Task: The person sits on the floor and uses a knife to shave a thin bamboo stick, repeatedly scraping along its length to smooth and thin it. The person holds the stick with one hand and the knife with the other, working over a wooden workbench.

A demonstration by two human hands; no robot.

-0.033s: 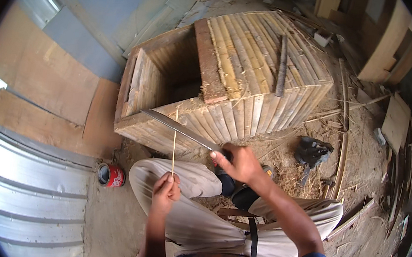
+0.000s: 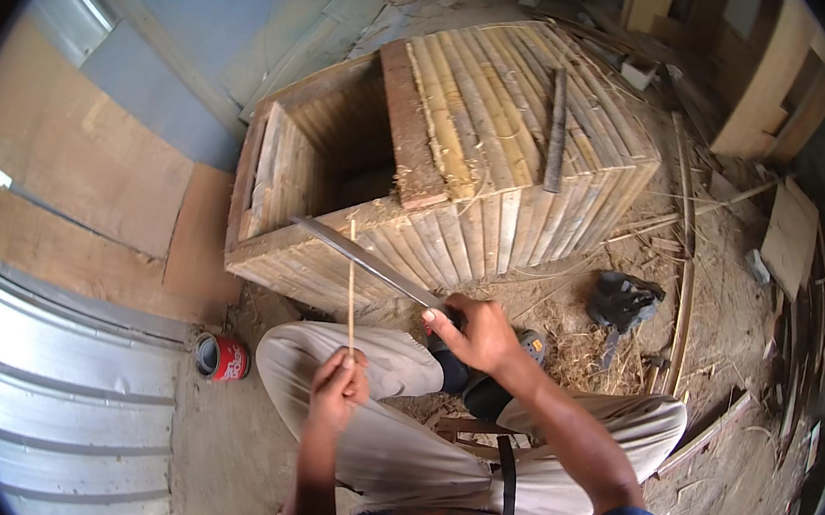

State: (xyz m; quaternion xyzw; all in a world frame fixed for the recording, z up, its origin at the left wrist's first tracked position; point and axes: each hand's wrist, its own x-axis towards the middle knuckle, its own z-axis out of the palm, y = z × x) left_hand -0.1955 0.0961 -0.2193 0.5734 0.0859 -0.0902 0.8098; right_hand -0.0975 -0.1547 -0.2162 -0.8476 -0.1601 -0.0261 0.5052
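Note:
My left hand (image 2: pixel 338 389) is closed around the lower end of a thin pale bamboo strip (image 2: pixel 352 296), which stands up from the fingers above my left knee. In my right hand (image 2: pixel 480 333) is the handle of a long knife (image 2: pixel 372 263), my thumb pressed along it near the blade. The blade slants up to the left and crosses the strip near its upper end. Behind both stands a large box of bamboo slats (image 2: pixel 508 117), open at its left part; the blade's tip appears in front of its near rim.
A reddish-brown board (image 2: pixel 409 121) and a dark flat bar (image 2: pixel 556 132) lie on the box. A red can (image 2: pixel 221 358) stands left of my knee. To the right are a black bag-like bundle (image 2: pixel 624 300), wood shavings and long wooden strips (image 2: pixel 684 316). Corrugated metal (image 2: pixel 64 412) borders the left.
The knife's tip has shifted slightly to the right, and my left hand has moved a little to the right, tilting the strip. Both hands keep their hold.

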